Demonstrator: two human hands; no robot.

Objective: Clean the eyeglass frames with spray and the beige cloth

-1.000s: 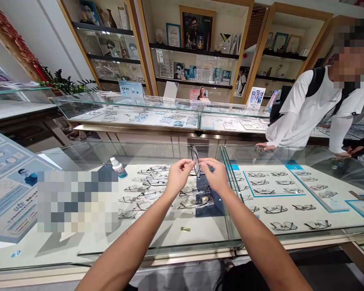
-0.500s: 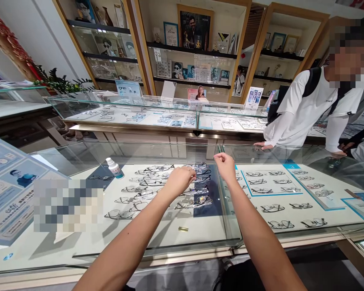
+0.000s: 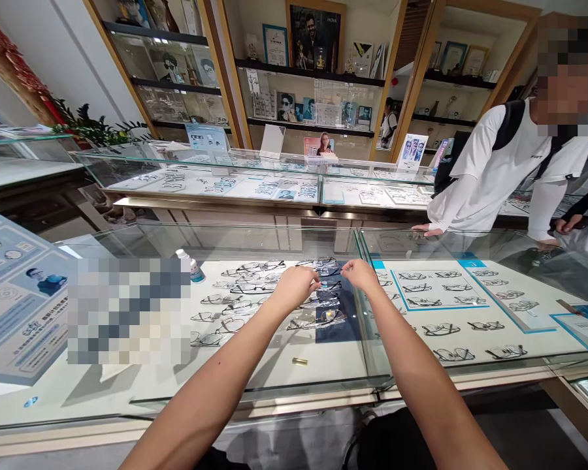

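Note:
Both hands are over a glass display counter with several rows of eyeglasses. My left hand [image 3: 296,286] has its fingers curled together, above the right part of the left case; what is between its fingertips is too small to make out. Close to its right, my right hand [image 3: 361,274] pinches thumb and fingers near the seam between the cases. Between and below the hands, glasses in clear wrapping [image 3: 318,318] lie partly on a dark blue sheet [image 3: 347,329]. A small gold-coloured piece [image 3: 300,361] lies nearer the front edge.
A white bottle [image 3: 192,266] stands at the left on the counter, behind a blurred patch and a blue leaflet [image 3: 14,294]. A person in a white shirt [image 3: 494,166] leans on the right side. Another glass case [image 3: 215,202] runs behind.
My right hand has moved slightly left and down, closer to my left hand. The view has shifted a little, and the person at the right leans slightly lower.

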